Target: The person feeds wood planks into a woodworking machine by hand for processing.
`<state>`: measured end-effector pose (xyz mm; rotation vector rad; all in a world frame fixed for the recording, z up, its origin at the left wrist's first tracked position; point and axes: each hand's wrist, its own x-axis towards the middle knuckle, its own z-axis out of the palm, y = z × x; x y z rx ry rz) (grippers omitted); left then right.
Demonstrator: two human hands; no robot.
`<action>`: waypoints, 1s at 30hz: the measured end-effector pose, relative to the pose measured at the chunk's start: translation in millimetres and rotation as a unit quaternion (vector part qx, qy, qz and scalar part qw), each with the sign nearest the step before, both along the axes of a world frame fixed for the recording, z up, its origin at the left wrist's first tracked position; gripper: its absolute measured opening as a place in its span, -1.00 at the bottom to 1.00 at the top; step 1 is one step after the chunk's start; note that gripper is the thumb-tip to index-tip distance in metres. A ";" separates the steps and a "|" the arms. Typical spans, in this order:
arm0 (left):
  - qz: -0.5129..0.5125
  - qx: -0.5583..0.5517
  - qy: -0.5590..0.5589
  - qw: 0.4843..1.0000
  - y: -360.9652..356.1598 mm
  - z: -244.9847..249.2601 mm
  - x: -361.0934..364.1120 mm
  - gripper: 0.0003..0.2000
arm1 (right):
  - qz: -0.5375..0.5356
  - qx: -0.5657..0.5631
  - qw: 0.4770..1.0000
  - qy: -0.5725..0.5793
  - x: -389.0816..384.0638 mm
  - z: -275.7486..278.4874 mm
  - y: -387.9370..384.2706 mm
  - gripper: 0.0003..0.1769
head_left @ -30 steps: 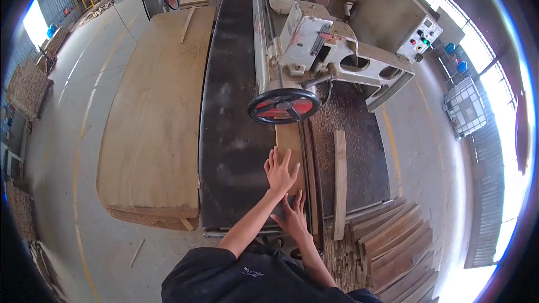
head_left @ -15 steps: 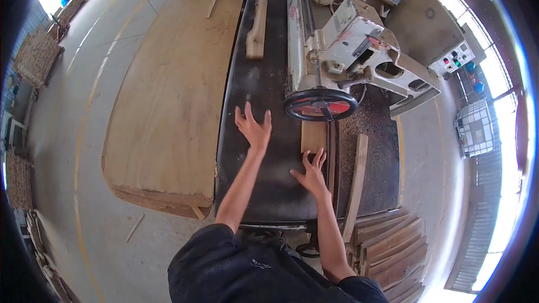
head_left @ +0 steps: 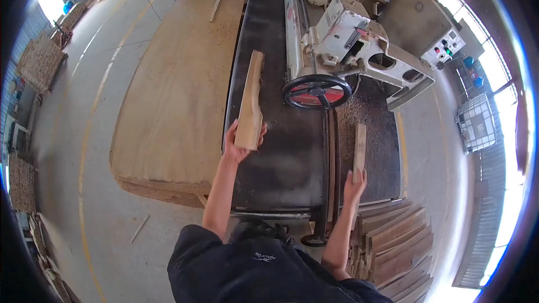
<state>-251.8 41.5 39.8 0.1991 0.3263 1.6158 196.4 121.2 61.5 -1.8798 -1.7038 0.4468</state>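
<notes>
My left hand [head_left: 231,148] is closed around the near end of a wooden board [head_left: 250,101] with one wavy edge. The board points away from me, over the left part of the black machine table [head_left: 281,174]. To the right of the metal guide rail [head_left: 332,160], my right hand [head_left: 354,186] grips the near end of a narrow wooden strip [head_left: 360,146]. Beyond my hands stands a white woodworking machine [head_left: 342,25] with a black-rimmed handwheel [head_left: 317,92] facing me. Its cutting part is hidden.
A large stack of flat wooden sheets [head_left: 174,95] stands along the table's left side. Rough boards [head_left: 398,233] are piled at my lower right. Sawdust [head_left: 356,113] lies right of the rail. A control box [head_left: 443,49] is at the far right.
My left hand has taken hold of the wavy-edged board, which lay farther up the table. My right hand has left the board under the handwheel, now out of sight, and gripped the strip.
</notes>
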 end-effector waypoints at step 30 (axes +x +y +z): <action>0.183 -0.279 0.655 0.678 -222.2 -10.0 233.0 -0.29 | -0.020 -0.137 0.982 0.127 93.4 -11.6 -136.1 -0.21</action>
